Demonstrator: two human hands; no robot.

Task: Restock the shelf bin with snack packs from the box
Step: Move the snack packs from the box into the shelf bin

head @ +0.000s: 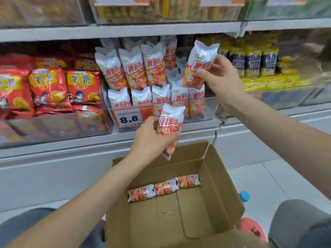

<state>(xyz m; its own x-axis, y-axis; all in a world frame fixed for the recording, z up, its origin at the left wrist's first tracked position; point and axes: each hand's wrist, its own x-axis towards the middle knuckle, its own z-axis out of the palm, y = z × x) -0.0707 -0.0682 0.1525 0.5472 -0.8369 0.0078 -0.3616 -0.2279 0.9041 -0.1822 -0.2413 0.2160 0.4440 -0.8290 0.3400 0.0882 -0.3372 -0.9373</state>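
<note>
Right hand: the right hand (217, 78) is raised at the right end of the clear plastic shelf bin (200, 120); fingers and thumb curl round the lower middle of a white-and-orange foil snack pack (198, 66).
Right pack: long axis near upright, top seam leaning a little right; it hangs above the bin's right end, over the front row of standing packs (179, 98), not yet among them.
Left hand: the left hand (152, 138) grips a second white-and-orange snack pack (170, 129) round its middle, fingers wrapped behind, thumb on the near side.
Left pack: long axis tilted, top seam up and to the right, bottom seam pointing down toward the open brown cardboard box (215, 199); it sits in front of the bin's front wall, beside the orange price label marked 8.8 (129, 118).
Bin fill: two tiers of the same packs, upright; the back tier (132, 68) looks sparser toward the right.
Box stock: three packs (163, 188) lie on their sides in a row against the far wall.
Key relation: the right-hand pack is the nearer one, directly over the right end; likely a short drop, axis kept upright.
Left-hand route: its pack must rise over the front wall first.
Risk: judged that pushing in could topple the front row.
</note>
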